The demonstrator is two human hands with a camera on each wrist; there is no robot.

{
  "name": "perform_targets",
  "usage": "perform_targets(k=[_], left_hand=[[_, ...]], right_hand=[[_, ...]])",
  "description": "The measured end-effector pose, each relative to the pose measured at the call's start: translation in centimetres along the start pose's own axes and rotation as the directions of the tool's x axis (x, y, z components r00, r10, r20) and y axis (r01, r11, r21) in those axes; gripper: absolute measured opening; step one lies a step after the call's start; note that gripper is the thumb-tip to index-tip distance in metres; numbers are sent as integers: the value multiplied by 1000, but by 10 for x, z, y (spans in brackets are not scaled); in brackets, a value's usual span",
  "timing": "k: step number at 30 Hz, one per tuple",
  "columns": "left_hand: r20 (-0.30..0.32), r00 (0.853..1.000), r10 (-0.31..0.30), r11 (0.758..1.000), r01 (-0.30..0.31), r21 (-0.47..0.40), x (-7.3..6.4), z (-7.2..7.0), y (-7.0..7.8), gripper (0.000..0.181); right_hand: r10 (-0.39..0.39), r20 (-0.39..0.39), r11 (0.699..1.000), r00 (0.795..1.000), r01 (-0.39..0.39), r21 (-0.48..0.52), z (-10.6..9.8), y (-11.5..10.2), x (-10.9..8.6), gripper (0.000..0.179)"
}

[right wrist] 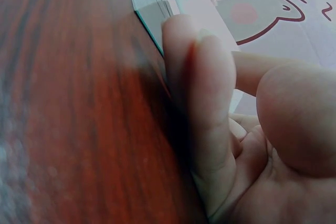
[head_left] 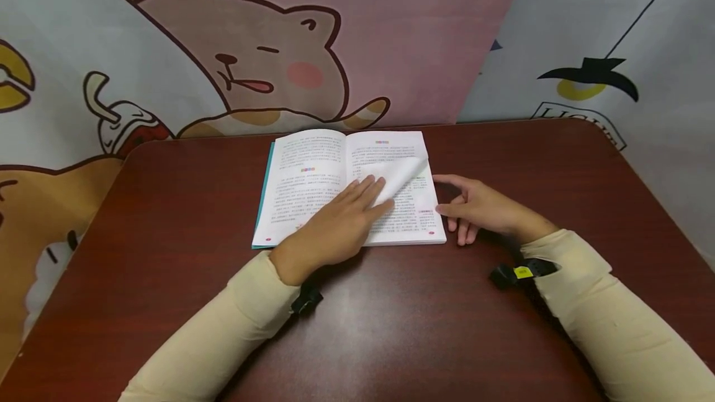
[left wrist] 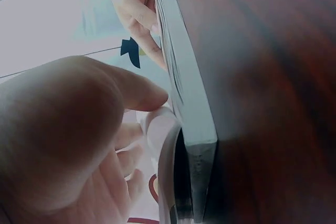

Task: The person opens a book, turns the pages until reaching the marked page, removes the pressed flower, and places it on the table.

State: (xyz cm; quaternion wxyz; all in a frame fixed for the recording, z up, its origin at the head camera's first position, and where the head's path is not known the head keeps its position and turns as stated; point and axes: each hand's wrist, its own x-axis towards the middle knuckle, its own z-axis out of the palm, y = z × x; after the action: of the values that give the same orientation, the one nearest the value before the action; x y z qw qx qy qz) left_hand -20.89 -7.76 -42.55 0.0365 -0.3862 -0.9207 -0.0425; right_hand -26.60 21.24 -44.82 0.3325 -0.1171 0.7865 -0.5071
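One thick, white-paged paper book with a teal cover (head_left: 301, 194) lies spread on one reddish-brown, wood-grained table (head_left: 167, 253). Its block looks moderately heavy, its one curled white leaf (head_left: 401, 175) light, limp, easily creased, best taken by the outer corner. Of two hands, the left hand (head_left: 342, 221) presses the leaf, fingers straight; the right hand (head_left: 487, 206), loose and grasping nothing, is at the book's right edge.

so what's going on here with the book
A person has an open book lying on a reddish-brown table. Their left hand is over the book near its middle, fingers extended, at a page that is curled up over the right side and not lying flat. Their right hand is at the book's right edge, thumb and forefinger pointing toward it; whether they touch it is hard to tell.
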Motion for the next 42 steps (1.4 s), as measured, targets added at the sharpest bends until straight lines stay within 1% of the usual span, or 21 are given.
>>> perform_targets(k=[8, 11, 15, 18, 22, 27, 30, 32, 36, 38, 42], left_hand=[[-48, 999, -10, 998, 13, 68, 1, -1, -1, 47], [-40, 999, -1, 998, 3, 69, 1, -1, -1, 47], [-20, 999, 28, 999, -27, 45, 2, -1, 1, 46], [-17, 999, 28, 998, -27, 51, 2, -1, 2, 46], [-38, 999, -4, 995, 8, 99, 2, 0, 2, 45], [-79, 994, -70, 986, 81, 144, 1, 3, 1, 42], [-78, 990, -115, 979, 127, 162, 0, 4, 1, 41], [-76, 988, -133, 973, 145, 177, 0, 4, 1, 42], [-70, 984, -163, 964, 174, 199, -1, 5, 1, 43], [-65, 983, -174, 961, 184, 207, -1, 5, 1, 43], [-60, 980, -190, 954, 199, 225, -1, 5, 0, 43]], right_hand=[[-5, -8, 1000, 1000, 5, -7, -1, 0, 0, 72], [-4, -3, 1000, 1000, 4, -10, -1, -1, 1, 72], [-1, -8, 1000, 1000, 0, -20, -1, -1, 1, 73], [3, -11, 1000, 1000, -4, -18, -1, -1, 1, 72], [4, -5, 1000, 1000, -4, -15, -1, 0, 1, 73], [10, -3, 1000, 1000, -10, -13, -1, 0, 2, 73], [16, 5, 1000, 1000, -16, -16, -1, 0, 2, 74], [17, 4, 1000, 1000, -17, -18, -1, 0, 2, 74], [24, 2, 1000, 1000, -24, -7, 0, 0, 2, 73], [26, 9, 1000, 1000, -26, -4, 1, 0, 2, 73], [17, -1, 1000, 1000, -17, -14, 1, 1, 3, 73]])
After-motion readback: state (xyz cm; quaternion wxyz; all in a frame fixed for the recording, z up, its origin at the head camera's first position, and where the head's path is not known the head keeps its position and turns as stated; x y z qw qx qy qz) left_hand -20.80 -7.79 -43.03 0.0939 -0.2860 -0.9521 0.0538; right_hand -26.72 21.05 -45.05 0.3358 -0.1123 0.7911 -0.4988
